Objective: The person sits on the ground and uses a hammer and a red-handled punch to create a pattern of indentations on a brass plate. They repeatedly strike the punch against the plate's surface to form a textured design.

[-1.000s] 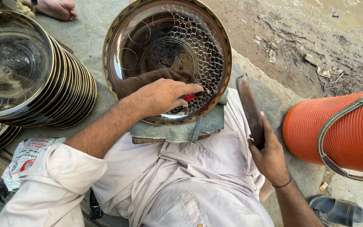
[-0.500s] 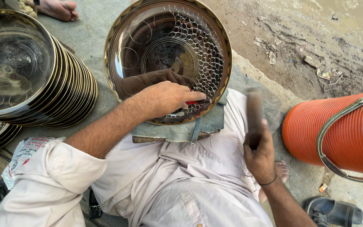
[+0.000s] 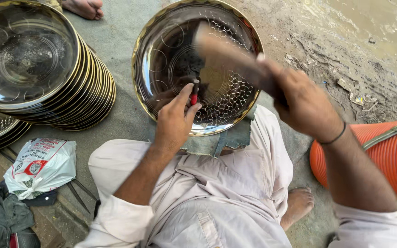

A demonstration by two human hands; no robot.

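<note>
Left hand (image 3: 174, 120) fingers pinch red-handled punch (image 3: 194, 95) on round embossed brass tray (image 3: 161, 41); right hand (image 3: 302, 103), 3 o'clock, grips blurred wooden mallet (image 3: 228, 55).

Round engraved metal tray (image 3: 161, 41) lies before the seated person; stack of round metal trays (image 3: 70, 98) lies left; ribbed plastic cooler (image 3: 382, 160) stands right.

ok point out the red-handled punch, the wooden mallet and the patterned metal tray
red-handled punch (image 3: 194, 97): head view, on its red grip above the left hand's fingers
wooden mallet (image 3: 228, 57): head view, on the blurred wooden shaft
patterned metal tray (image 3: 235, 98): head view, on the honeycomb-marked area at right
</note>
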